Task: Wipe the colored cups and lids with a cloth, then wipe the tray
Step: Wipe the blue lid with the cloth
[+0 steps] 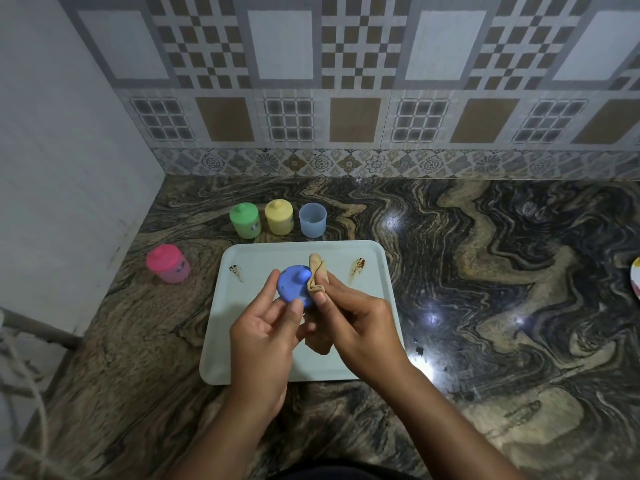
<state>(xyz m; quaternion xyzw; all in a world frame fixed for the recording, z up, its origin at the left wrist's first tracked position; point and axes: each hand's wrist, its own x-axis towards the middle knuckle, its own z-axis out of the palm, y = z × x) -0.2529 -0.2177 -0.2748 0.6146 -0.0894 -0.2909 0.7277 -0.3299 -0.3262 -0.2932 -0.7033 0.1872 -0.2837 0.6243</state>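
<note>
My left hand (266,334) holds a blue lid (293,287) by its edge above the pale tray (367,258). My right hand (360,323) pinches a tan cloth (317,273) against the lid's right side; the cloth's tail hangs below my palms. Brown smears mark the tray at left (236,271) and right (358,266). Behind the tray stand a green cup with lid (245,220), a yellow cup with lid (279,216) and an open blue cup (312,220). A pink cup with lid (168,263) stands left of the tray.
The marble counter (485,271) runs right and forward. A tiled wall stands behind the cups and a white wall (69,168) closes the left side. A plate edge (636,278) shows at far right. Rope (24,375) lies at lower left.
</note>
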